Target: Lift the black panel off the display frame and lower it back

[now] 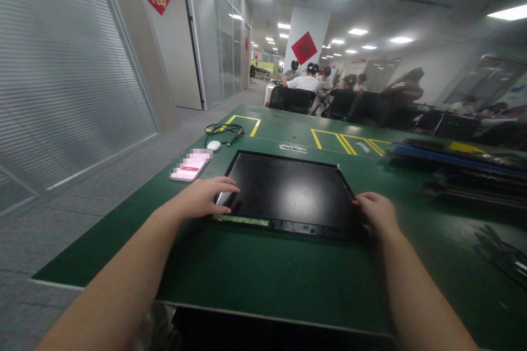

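Note:
A flat black display panel (288, 189) lies screen-up on the green table (255, 274), with a strip of green circuit board along its near edge. My left hand (203, 197) grips the panel's near left corner, thumb and fingers closed on the edge. My right hand (376, 211) is curled around the near right corner, fingers wrapped on the rim. Both forearms reach in from the bottom of the view.
A phone with a pink screen (190, 167), a white puck (213, 145) and a coiled black cable (225, 131) lie left of the panel. Stacked panels and parts (457, 162) fill the right side. Several seated people (307, 85) work at the far end.

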Tool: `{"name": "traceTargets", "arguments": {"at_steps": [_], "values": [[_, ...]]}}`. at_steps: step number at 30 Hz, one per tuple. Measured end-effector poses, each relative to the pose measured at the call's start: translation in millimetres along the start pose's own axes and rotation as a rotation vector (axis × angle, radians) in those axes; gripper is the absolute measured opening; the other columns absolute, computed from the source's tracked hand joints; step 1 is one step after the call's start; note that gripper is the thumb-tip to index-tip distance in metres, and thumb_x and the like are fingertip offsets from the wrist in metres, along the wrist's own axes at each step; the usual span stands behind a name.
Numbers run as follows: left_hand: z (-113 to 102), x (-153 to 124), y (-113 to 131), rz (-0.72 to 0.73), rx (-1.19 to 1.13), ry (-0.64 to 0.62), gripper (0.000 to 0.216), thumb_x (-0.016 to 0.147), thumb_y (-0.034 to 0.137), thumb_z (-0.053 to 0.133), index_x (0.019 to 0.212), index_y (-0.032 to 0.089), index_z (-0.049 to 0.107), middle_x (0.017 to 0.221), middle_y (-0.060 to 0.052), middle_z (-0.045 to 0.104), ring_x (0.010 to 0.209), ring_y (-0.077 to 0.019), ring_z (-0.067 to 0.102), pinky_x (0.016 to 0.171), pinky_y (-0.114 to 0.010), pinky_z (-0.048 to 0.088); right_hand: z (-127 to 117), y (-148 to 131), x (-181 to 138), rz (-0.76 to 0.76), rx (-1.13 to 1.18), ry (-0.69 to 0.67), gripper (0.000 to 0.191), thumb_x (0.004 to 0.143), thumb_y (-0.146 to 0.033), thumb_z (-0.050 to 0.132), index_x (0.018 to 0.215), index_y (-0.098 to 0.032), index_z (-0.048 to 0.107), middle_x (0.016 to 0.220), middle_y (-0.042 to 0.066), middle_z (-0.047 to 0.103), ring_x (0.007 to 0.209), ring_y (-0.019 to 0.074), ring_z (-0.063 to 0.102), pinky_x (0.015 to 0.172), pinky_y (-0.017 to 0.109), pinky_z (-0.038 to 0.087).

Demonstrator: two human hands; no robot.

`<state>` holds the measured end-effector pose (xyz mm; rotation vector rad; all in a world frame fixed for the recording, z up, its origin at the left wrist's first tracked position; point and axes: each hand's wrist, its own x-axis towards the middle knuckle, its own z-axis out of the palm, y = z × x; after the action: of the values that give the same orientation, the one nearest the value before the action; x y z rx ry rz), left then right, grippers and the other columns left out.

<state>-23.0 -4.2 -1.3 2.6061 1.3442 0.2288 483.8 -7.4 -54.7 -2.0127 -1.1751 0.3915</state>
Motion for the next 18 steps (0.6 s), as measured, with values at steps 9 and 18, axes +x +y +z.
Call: {"name": "traceTargets", "arguments": {"at_steps": [9, 18], "values": [[10.9, 8.3, -9.8, -0.154, -0.087, 0.208, 0.052, 0.09, 0.049, 0.048, 0.122, 0.017, 0.073, 0.134, -0.016, 0.064, 0.118, -0.0339, 0.064, 0.104, -0.045, 0.049, -1.5, -5.4, -3.9, 0.013, -0.001, -0.01, 0.027, 0.07, -0.038, 0.058, 0.083, -0.022, 0.076, 0.081, 0.007, 0.078, 0.076, 0.0252, 0.067, 0.068, 0.036, 0.049], [31.7, 19.6, -15.3, -0.289, 0.007, 0.225, 0.049, 0.09, 0.031, 0.04, 0.121, 0.013, 0.074, 0.138, -0.019, 0.062, 0.126, -0.0332, 0.06, 0.113, -0.045, 0.043, 4.7, -14.0, -10.6, -0.22, 0.013, -0.073, 0.037, 0.072, -0.037, 0.061, 0.102, -0.023, 0.076, 0.108, 0.008, 0.077, 0.102, 0.0272, 0.069, 0.095, 0.04, 0.05]]}}
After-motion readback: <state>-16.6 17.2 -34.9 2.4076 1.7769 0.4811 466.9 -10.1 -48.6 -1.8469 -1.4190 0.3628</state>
